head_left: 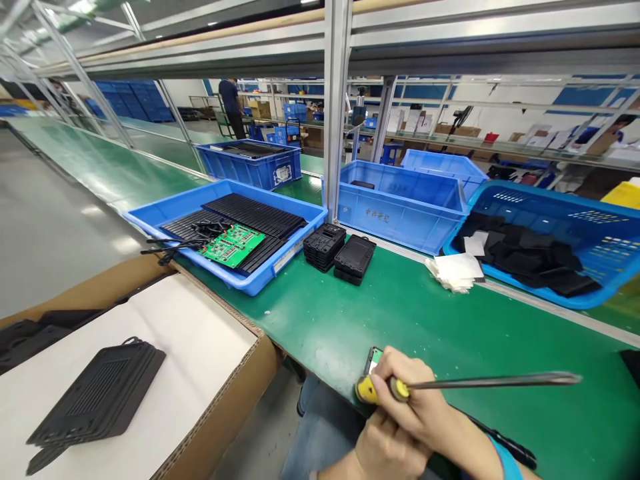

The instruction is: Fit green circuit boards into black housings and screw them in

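Note:
My right hand (415,393) is closed around the yellow-and-black handle of a screwdriver (495,382), whose long metal shaft points to the right across the bench. Just below and against it, my left hand (387,445) has its fingers curled; what they hold, if anything, is hidden. Beyond the knuckles, a small black case with a green circuit board (374,359) shows in part, mostly covered by my hands. A black rod-like thing (510,447) lies to the right of my forearm, partly hidden.
Black case parts (325,245) are stacked by a black shell (355,257). A blue tray (250,287) holds black panels and green circuit boards (233,245). White sheets (455,270) lie near a blue basket (555,200). On the left, a cardboard box (225,413) bears black covers (100,387).

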